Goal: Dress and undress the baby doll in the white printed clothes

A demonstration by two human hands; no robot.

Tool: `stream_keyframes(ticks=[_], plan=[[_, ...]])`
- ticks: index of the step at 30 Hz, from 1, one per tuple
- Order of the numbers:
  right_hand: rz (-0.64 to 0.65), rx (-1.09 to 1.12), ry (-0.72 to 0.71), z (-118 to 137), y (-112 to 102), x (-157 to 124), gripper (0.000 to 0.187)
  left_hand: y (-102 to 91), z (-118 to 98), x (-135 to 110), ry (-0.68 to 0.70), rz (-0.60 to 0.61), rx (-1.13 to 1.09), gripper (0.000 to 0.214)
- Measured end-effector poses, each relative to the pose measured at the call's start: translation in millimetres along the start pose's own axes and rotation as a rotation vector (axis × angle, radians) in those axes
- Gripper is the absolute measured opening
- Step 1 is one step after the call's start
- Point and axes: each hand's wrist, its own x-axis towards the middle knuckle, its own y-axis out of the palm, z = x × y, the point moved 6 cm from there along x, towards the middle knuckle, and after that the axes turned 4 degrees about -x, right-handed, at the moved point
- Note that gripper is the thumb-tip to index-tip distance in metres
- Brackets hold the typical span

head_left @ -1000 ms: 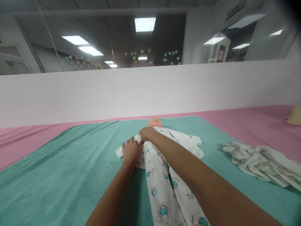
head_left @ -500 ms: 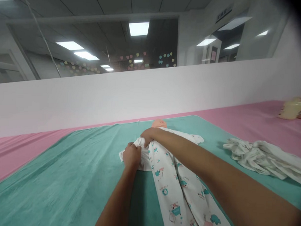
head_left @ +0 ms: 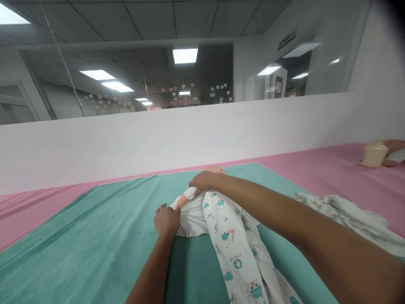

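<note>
Showing between two bare hands is the doll's arm (head_left: 182, 201), a short skin-coloured stretch that was covered half a second earlier. That puts the work at the sleeve: the limb is partly bare, though whether it is going into or coming out of the cloth cannot be told.

The left hand (head_left: 167, 219) has its fingers curled at the outer end of that arm; whether they grip the limb or the cloth beside it is unclear. The right hand (head_left: 203, 182) is bent over the white sleeve (head_left: 190, 193), grasping it higher up, near the shoulder, with some fingertips hidden.

Compared with the earlier frame, the hands are farther apart, the left having drawn outward. The doll's head (head_left: 216, 169), near the far edge of the teal sheet (head_left: 76, 245), is now more hidden behind the right hand. The printed garment (head_left: 237, 257), white with teal and pink figures, runs from the doll toward the near side of the sheet and out of view.

A crumpled white cloth (head_left: 354, 222) lies along the sheet's right edge, partly behind the right forearm. The view has shifted too, showing more around a yellow container (head_left: 373, 154) on the pink cover (head_left: 309, 164) at right.
</note>
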Motion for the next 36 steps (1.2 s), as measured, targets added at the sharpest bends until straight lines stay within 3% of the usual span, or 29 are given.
stream_keyframes(ticks=[2, 6, 10, 16, 19, 22, 30, 33, 36], plan=[[0.024, 0.006, 0.031, -4.2, -6.4, -6.3, 0.026, 0.2, 4.7, 2.8, -0.028, 0.014, -0.045, 0.027], [0.057, -0.117, -0.095, 11.0, -2.4, -5.7, 0.033, -5.5, 15.4, 7.8, -0.094, -0.001, -0.139, 0.032], [0.019, -0.191, -0.241, 42.1, 20.8, 5.3, 0.034, -12.5, 17.3, 8.1, -0.062, -0.028, -0.216, 0.043], [-0.095, -0.173, -0.281, 88.6, 58.1, 17.3, 0.042, -5.6, 7.2, 2.7, 0.02, 0.014, -0.144, 0.044], [-0.149, -0.139, -0.269, 95.4, 66.1, 16.1, 0.042, -4.3, 5.5, 0.3, 0.015, 0.024, -0.052, 0.044], [-0.18, -0.097, -0.22, 78.7, 63.8, 9.3, 0.048, -5.9, 3.9, -2.2, 0.019, 0.034, 0.022, 0.042], [-0.294, 0.136, -0.068, -9.8, 42.5, -33.0, 0.055, -9.6, -3.5, -7.6, 0.033, 0.048, 0.12, 0.043], [-0.343, 0.244, -0.043, -36.1, 49.6, -52.2, 0.055, -11.0, -6.6, -9.6, 0.031, 0.047, 0.133, 0.043], [-0.371, 0.324, 0.007, -62.7, 70.0, -73.3, 0.059, -12.5, -9.6, -11.3, 0.036, 0.036, 0.131, 0.041]])
